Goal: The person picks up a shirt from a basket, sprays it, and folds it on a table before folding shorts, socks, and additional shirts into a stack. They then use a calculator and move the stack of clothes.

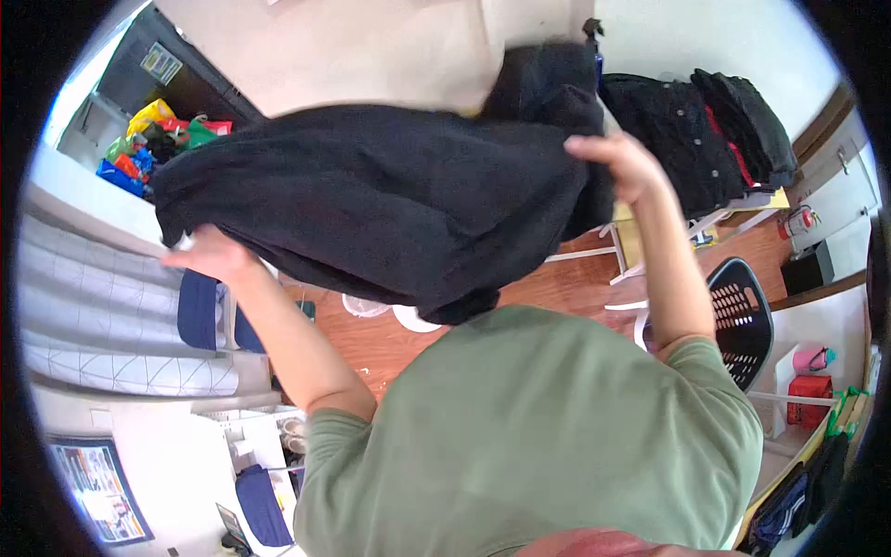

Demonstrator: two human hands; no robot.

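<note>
Shirt [529,436], green, is nearest, and past it the left hand [218,252] is mostly closed on the lower left corner of a black cloth [371,195], while the right hand [626,167] is partly curled at its right edge, slightly blurred, its exact grip hard to tell. Cloth stretches creased between them, lifted above the wood floor [357,339], one part rising near the right hand. Farther off, dark clothes [687,139] lie piled on the desk [777,198] to the right, near a black basket [742,320], and coloured bags [153,148] sit at far left.
</note>
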